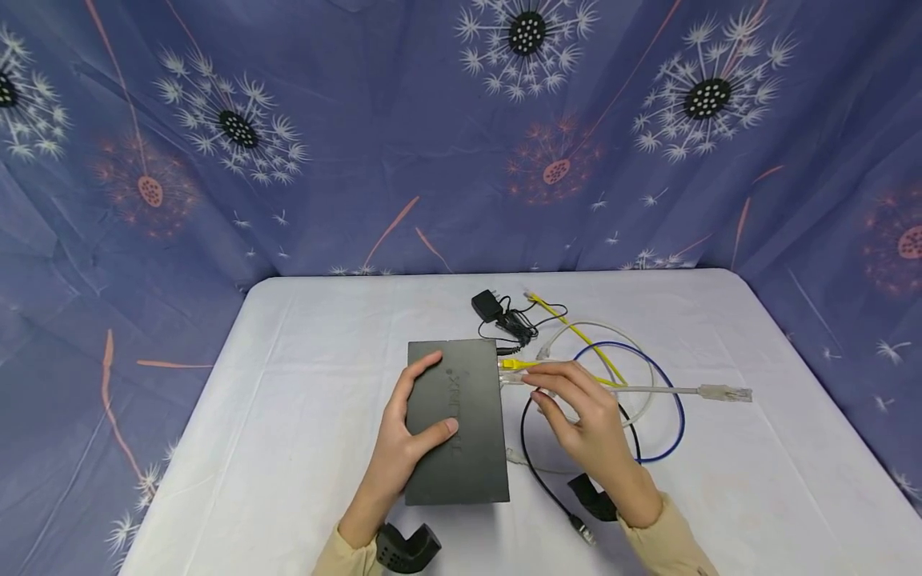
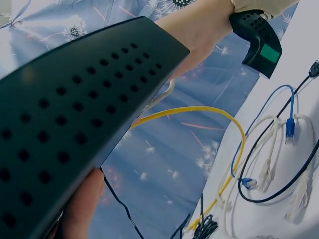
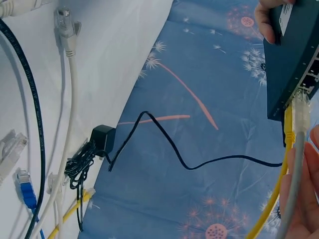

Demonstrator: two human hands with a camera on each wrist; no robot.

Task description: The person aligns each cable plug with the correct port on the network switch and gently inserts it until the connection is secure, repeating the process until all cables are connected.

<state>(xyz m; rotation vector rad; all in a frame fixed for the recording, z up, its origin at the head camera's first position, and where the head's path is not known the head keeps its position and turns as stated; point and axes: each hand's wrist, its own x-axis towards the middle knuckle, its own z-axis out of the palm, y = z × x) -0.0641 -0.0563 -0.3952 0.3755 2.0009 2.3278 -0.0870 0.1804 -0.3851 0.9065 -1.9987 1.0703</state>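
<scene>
- Held the dark network switch (image 1: 479, 424) in the left hand (image 1: 403, 440) above the near part of the white desk (image 1: 288, 448), apparently off its surface, with the ports (image 3: 312, 67) facing the right hand (image 1: 587, 412).
- Had the left fingers clamped on the switch, thumb across the broad face and index finger bent over toward the far end.
- Had the right fingers bent close beside the clear plug (image 3: 301, 112) of the grey cable (image 3: 298, 164); could not tell whether clamped on it or merely resting alongside.
- Judged the switch rigid, fairly light and rather slippery on its smooth shell, so best taken by the long edges, away from the ports.
- Judged the clear plug stiff but fragile at the clip, best pinched by the body rather than pulled by the springy cable.
- Saw the yellow plug (image 1: 513, 364) just beside it, and the power adapter (image 1: 487, 306) farther off, corded to the same side.
- Found the blue cable (image 1: 682, 416) and black cable (image 3: 37, 107) looped loosely nearby.
- Could not make out full seating of the clear plug; found the right hand cut off in the right wrist view, and the ports hidden in the left.
</scene>
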